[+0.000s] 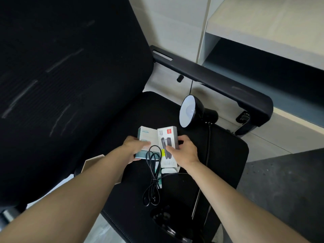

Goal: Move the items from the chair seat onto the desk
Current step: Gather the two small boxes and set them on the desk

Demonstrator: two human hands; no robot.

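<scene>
Fills the left half of the view: a black mesh chair backrest, tall and dark. Below and right of it lies the black chair seat, with one black armrest running along its far side. Beyond the armrest stands a pale wooden desk or shelf unit, well apart from the seat's load. On the seat, near the armrest, rests a black desk lamp lying on its side, its round white face turned toward the camera, its thin metal arm and cord trailing down the seat's right part. Reaching in from the bottom edge are two bare forearms. At the middle of the seat sit two small boxes side by side and touching: a teal-and-white box on the left and a white box printed with a dark device and a red tag on the right. Clamped on the teal-and-white box's left edge is the left hand, fingers curled over its top face. Closed on the white box is the right hand, thumb on the front face, fingers wrapped round its right side. Draped over both boxes' near ends and trailing toward the camera is a coiled black cable. Under the white box's near end peeks a small pale item, too hidden to identify.
</scene>
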